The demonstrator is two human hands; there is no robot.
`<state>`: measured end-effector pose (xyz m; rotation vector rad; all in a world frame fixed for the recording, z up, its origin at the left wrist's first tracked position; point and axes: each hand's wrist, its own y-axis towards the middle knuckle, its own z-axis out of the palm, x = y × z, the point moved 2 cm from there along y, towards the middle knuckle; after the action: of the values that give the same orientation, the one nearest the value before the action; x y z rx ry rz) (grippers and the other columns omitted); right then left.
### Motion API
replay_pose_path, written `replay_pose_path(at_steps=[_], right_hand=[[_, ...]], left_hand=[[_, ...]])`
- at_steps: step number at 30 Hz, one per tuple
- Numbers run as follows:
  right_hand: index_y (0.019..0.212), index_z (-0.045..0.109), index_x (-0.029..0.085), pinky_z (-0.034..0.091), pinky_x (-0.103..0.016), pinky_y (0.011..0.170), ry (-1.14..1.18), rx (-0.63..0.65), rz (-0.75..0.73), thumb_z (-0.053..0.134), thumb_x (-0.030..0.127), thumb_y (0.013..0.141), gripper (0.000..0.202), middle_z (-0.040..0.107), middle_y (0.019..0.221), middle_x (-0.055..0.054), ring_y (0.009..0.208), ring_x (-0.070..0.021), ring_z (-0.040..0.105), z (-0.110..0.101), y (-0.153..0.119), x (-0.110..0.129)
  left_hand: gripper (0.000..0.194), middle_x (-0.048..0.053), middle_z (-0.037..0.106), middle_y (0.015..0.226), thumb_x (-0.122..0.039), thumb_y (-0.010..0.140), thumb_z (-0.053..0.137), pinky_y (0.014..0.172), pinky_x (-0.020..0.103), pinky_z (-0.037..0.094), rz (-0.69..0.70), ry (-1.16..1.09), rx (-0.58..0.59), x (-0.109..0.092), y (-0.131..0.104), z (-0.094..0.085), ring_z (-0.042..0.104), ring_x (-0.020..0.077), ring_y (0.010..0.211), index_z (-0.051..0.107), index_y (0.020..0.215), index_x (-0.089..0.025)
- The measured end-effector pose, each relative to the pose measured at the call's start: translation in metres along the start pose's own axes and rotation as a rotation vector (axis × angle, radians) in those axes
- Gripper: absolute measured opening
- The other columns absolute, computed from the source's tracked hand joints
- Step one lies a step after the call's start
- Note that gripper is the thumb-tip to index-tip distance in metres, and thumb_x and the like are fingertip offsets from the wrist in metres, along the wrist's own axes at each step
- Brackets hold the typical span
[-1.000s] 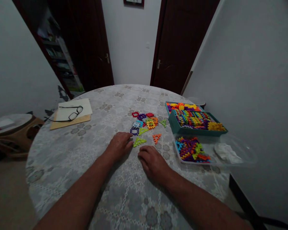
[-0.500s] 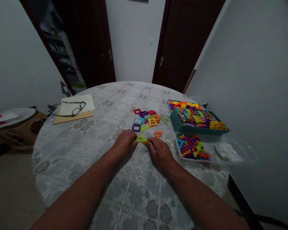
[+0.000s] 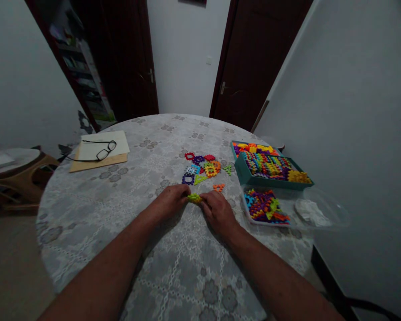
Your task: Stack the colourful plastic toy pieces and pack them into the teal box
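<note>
Between my two hands is a yellow-green toothed plastic building piece (image 3: 194, 198), seen nearly edge-on. My left hand (image 3: 173, 199) pinches its left end, and my right hand (image 3: 218, 208) grips the right end; parts of the piece are hidden by the fingers. Just beyond lies a group of loose toothed pieces: a dark purple square (image 3: 188, 179), a yellow square (image 3: 210, 171), a red ring-shaped piece (image 3: 189, 156) and a lime triangle (image 3: 199, 179). An orange triangle (image 3: 218, 187) rests past my right hand, and a green triangle (image 3: 227, 169) lies farther back.
On the right stand a teal box (image 3: 270, 180) packed with rows of colourful pieces, another teal tray behind it, and a clear plastic container (image 3: 254, 220) of mixed pieces. Black glasses (image 3: 102, 154) lie on papers at the left. A patterned cloth (image 3: 187, 267) covers the round table.
The yellow-green piece has tipped from showing its face to nearly edge-on, still between both hands. The whole view has shifted slightly.
</note>
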<state>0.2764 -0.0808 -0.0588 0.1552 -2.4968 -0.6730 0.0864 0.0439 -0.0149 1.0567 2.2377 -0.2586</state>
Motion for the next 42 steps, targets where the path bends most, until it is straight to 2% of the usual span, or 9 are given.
replay_pose_path(at_steps=[9,14,18,21,26,31,34,38,42], right_hand=[[0.129,0.081,0.022,0.058,-0.045,0.108,0.021,-0.014,0.083,0.065,0.021,0.108,0.026,0.080,0.119,-0.013,0.115,-0.0291,0.072,-0.003,0.002,-0.003],[0.118,0.086,0.022,0.062,-0.043,0.103,0.234,0.015,0.219,0.066,0.024,0.103,0.025,0.084,0.114,-0.010,0.109,-0.0271,0.078,-0.008,0.013,-0.005],[0.109,0.087,0.021,0.064,-0.041,0.093,0.419,0.065,0.307,0.068,0.022,0.096,0.023,0.086,0.105,-0.009,0.098,-0.0268,0.081,0.001,0.030,-0.012],[0.109,0.087,0.021,0.064,-0.041,0.094,0.426,0.049,0.323,0.068,0.022,0.094,0.024,0.086,0.106,-0.009,0.099,-0.0264,0.080,0.011,0.042,-0.013],[0.117,0.086,0.021,0.061,-0.042,0.105,0.256,-0.018,0.240,0.068,0.023,0.100,0.025,0.083,0.114,-0.011,0.109,-0.0255,0.078,0.021,0.045,-0.005],[0.129,0.083,0.022,0.059,-0.041,0.107,0.168,-0.044,0.133,0.066,0.018,0.104,0.030,0.079,0.120,-0.012,0.114,-0.0250,0.074,0.024,0.036,0.003],[0.128,0.082,0.020,0.058,-0.040,0.106,0.121,-0.046,0.131,0.068,0.018,0.104,0.027,0.078,0.118,-0.012,0.112,-0.0255,0.073,0.027,0.036,0.005],[0.125,0.080,0.019,0.056,-0.042,0.107,0.050,-0.038,0.097,0.069,0.019,0.106,0.021,0.078,0.117,-0.012,0.114,-0.0276,0.070,0.027,0.038,0.007],[0.128,0.078,0.020,0.056,-0.042,0.109,0.063,-0.032,0.054,0.064,0.014,0.107,0.026,0.077,0.122,-0.013,0.118,-0.0268,0.069,0.028,0.036,0.012]], left_hand=[[0.015,0.005,0.081,0.098,-0.020,0.094,0.062,0.084,0.033,0.053,0.015,0.007,-0.001,-0.002,-0.001,0.002,0.071,0.0232,0.090,0.075,0.099,-0.026],[0.017,0.005,0.081,0.100,-0.017,0.093,0.061,0.086,0.033,0.052,0.027,0.018,-0.015,-0.001,0.000,0.003,0.072,0.0237,0.094,0.074,0.100,-0.025],[0.019,0.006,0.081,0.101,-0.014,0.092,0.059,0.084,0.033,0.051,0.017,0.024,-0.060,0.005,0.001,0.002,0.072,0.0234,0.094,0.073,0.100,-0.024],[0.019,0.005,0.081,0.101,-0.016,0.093,0.059,0.083,0.033,0.051,-0.002,0.016,-0.095,0.010,0.002,-0.002,0.072,0.0236,0.093,0.073,0.101,-0.025],[0.014,0.005,0.082,0.099,-0.016,0.092,0.064,0.083,0.033,0.051,-0.031,0.006,-0.109,0.013,0.001,-0.007,0.073,0.0241,0.091,0.073,0.098,-0.024],[0.018,0.006,0.082,0.098,-0.015,0.093,0.061,0.085,0.034,0.052,-0.010,0.029,-0.099,0.012,0.000,-0.008,0.073,0.0245,0.091,0.075,0.100,-0.025],[0.021,0.006,0.082,0.100,-0.016,0.091,0.062,0.085,0.034,0.052,0.016,0.037,-0.065,0.010,0.000,-0.008,0.074,0.0250,0.093,0.075,0.104,-0.025],[0.011,0.006,0.080,0.097,-0.022,0.089,0.070,0.081,0.034,0.051,0.009,0.027,-0.054,0.008,0.000,-0.006,0.072,0.0243,0.088,0.073,0.099,-0.024],[0.008,0.004,0.080,0.095,-0.026,0.090,0.072,0.080,0.033,0.051,-0.001,0.013,-0.058,0.006,0.001,-0.002,0.071,0.0231,0.087,0.073,0.098,-0.024]])
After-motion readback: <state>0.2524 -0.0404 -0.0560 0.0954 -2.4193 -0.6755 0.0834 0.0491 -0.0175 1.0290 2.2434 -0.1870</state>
